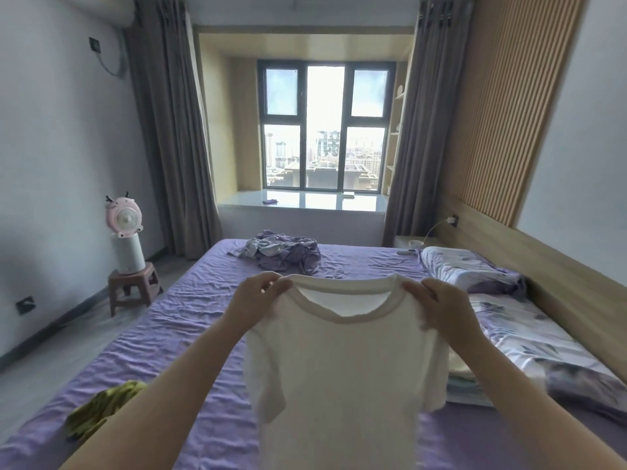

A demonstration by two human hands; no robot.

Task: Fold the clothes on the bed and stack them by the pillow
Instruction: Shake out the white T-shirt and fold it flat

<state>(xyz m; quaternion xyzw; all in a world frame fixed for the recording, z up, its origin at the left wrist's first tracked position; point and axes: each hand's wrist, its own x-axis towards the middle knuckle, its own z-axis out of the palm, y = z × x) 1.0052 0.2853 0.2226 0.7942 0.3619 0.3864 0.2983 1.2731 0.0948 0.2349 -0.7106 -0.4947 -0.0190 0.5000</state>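
Observation:
I hold a white T-shirt up in the air over the purple bed, its neckline toward the window. My left hand pinches its left shoulder and my right hand pinches its right shoulder. The shirt hangs down unfolded in front of me. An olive-green garment lies crumpled at the bed's left edge. A heap of purple and pale clothes sits at the far end of the bed. Folded pale clothes show beside the floral pillows on the right, partly hidden by the shirt.
A wooden headboard runs along the right. A pink fan on a white cylinder stands on a small stool left of the bed. Beyond the bed are a window sill, grey curtains and a bedside table.

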